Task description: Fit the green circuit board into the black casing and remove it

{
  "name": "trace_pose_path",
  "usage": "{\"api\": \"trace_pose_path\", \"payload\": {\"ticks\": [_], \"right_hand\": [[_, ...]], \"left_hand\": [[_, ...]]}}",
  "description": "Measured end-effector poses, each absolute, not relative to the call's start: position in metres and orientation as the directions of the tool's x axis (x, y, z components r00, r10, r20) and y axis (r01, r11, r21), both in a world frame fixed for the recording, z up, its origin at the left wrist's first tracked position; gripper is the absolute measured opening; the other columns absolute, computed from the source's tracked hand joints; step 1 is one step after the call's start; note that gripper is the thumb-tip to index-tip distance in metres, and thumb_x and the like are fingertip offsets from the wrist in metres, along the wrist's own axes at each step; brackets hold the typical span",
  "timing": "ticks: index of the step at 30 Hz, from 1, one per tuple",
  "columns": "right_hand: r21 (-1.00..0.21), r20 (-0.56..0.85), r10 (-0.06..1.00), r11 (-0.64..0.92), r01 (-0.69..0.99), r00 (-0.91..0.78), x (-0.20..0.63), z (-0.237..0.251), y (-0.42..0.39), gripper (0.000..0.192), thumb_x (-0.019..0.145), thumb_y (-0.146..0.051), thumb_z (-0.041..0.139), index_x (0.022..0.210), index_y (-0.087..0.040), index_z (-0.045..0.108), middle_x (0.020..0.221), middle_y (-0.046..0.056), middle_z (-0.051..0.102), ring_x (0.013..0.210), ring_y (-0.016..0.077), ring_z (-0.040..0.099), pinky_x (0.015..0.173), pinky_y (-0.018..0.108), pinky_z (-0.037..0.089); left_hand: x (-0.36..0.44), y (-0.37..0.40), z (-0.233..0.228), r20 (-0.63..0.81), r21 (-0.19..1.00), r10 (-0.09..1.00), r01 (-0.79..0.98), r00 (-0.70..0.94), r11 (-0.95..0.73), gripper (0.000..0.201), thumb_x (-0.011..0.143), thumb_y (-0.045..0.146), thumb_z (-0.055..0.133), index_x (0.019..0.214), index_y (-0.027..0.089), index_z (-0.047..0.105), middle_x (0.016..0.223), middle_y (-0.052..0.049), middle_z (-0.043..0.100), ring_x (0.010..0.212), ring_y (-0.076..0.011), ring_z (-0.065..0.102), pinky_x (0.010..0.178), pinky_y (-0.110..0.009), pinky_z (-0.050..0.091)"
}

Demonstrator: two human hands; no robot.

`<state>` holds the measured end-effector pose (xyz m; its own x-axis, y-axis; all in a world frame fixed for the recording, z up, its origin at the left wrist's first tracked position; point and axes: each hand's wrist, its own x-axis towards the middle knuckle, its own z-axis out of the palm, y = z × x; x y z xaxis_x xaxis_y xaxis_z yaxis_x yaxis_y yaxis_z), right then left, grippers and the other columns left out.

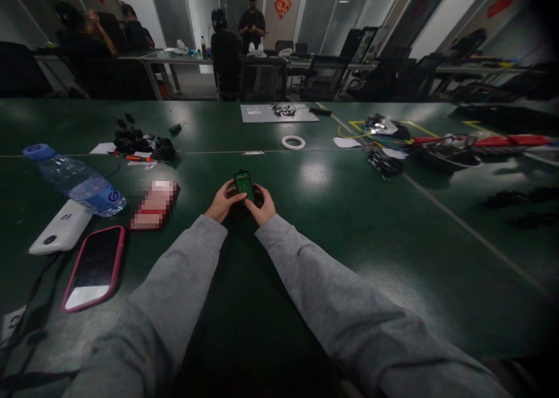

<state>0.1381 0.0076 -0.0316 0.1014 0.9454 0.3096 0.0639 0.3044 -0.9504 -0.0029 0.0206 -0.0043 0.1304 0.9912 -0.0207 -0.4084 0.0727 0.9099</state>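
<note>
Both my hands meet at the middle of the green table (332,223), holding a small green circuit board (243,184) upright between them. My left hand (222,201) grips its left side with the thumb against the board's edge. My right hand (261,205) holds the right side and a dark part behind the board. Grey sleeves cover both forearms.
To the left lie a water bottle (76,180) on its side, a white power bank (61,227), a pink-cased phone (94,267) and a pink box (155,205). Black parts and a screwdriver (142,145), a tape ring (293,142) and cables (384,159) lie farther off. People stand at far desks.
</note>
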Motion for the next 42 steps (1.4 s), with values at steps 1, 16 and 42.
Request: {"api": "trace_pose_path", "payload": {"ticks": [1,16,42], "right_hand": [[-0.935,0.346,0.930,0.332,0.123,0.123,0.140,-0.031,0.008,0.066,0.070,-0.044,0.066,0.126,-0.014,0.047,0.122,0.014,0.055,0.112,0.0236,0.054,0.104,0.044,0.043],[-0.350,0.552,0.770,0.563,0.749,-0.321,0.138,-0.010,-0.010,0.063,0.076,-0.024,0.063,0.136,-0.016,0.047,0.124,0.015,0.046,0.115,0.0291,0.041,0.096,0.045,0.041],[-0.492,0.691,0.711,0.594,0.637,-0.129,0.134,-0.007,-0.022,0.068,0.085,-0.059,0.051,0.135,-0.016,0.037,0.131,0.017,0.038,0.125,0.0295,0.038,0.104,0.049,0.038]], "left_hand": [[-0.002,0.021,-0.005,-0.013,0.906,0.992,-0.419,0.126,0.065,0.070,0.054,0.019,0.087,0.117,0.019,0.057,0.108,-0.006,0.065,0.102,-0.0198,0.062,0.098,-0.038,0.045],[0.012,0.012,0.003,-0.196,0.754,0.953,-0.586,0.231,0.297,0.075,0.072,0.085,0.045,0.101,0.018,0.061,0.093,-0.011,0.068,0.098,-0.0268,0.063,0.084,-0.042,0.050],[0.008,0.007,0.004,-0.211,0.785,0.921,-0.505,0.328,0.359,0.077,0.076,0.078,0.051,0.120,0.015,0.063,0.105,-0.015,0.067,0.106,-0.0307,0.062,0.090,-0.047,0.053]]}}
